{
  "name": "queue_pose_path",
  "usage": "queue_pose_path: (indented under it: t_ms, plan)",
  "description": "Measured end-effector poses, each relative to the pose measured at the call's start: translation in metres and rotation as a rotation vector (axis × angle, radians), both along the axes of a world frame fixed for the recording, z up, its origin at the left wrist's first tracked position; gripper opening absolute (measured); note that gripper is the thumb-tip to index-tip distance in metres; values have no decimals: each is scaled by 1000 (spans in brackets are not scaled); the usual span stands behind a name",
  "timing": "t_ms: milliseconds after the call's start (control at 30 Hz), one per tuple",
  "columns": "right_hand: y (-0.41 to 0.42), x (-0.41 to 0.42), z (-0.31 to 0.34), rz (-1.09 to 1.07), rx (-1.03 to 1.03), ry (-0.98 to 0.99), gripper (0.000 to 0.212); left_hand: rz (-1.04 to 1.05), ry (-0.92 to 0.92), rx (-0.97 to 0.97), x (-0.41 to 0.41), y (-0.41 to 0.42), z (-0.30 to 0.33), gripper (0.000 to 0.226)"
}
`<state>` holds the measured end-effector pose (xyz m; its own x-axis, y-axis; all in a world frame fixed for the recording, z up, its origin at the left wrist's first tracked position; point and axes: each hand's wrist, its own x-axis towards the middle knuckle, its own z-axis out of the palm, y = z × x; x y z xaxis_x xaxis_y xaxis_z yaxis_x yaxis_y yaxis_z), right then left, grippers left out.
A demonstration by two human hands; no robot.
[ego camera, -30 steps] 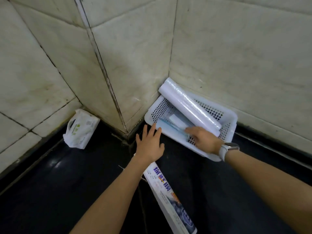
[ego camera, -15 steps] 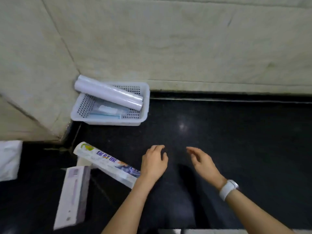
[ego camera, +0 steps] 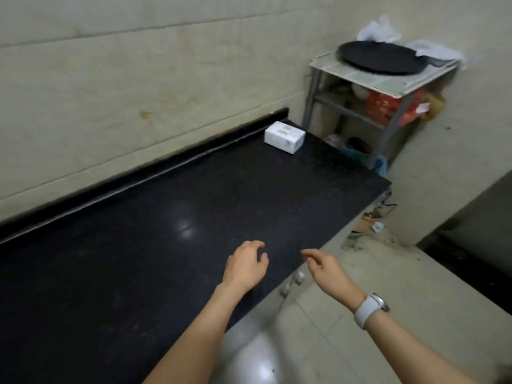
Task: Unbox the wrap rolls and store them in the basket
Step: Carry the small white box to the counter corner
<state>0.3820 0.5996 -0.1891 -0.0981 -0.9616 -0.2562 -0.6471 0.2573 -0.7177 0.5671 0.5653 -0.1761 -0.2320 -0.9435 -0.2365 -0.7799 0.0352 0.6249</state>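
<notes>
The basket, the wrap rolls and their boxes are out of view now. My left hand (ego camera: 245, 266) hovers over the near right part of the black countertop (ego camera: 155, 223), fingers loosely curled and holding nothing. My right hand (ego camera: 324, 268), with a white watch on its wrist, hangs just past the counter's front edge, fingers relaxed and apart, holding nothing.
A small white box (ego camera: 284, 136) sits at the far end of the counter by the tiled wall. Beyond it stands a metal rack (ego camera: 368, 87) with a black round pan (ego camera: 379, 60) on top and bags below. A tiled floor lies to the right.
The view has swung right along the counter, away from the basket and boxes. Both hands left the basket, drew back and now hover with nothing in them.
</notes>
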Motion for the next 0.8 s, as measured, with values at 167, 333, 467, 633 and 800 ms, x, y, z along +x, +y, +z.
queue_pose_path:
  t_ms: [167,333,467,633,800]
  plan:
    - [-19,-98,1,-115,-3,2,31,-100,18,-9,-107,-40,8,36]
    - [-71,-159,-10,-121,-1,14,32,-82,46,-7,-162,-106,1,34]
    - [-150,-200,-26,-53,-15,104,33,7,69,-22,-193,-185,-15,39]
    - [-273,-241,-43,167,88,347,48,187,92,1,-232,-296,-37,56]
    - [-380,-253,-58,427,206,506,76,364,52,-47,-261,-394,-49,67]
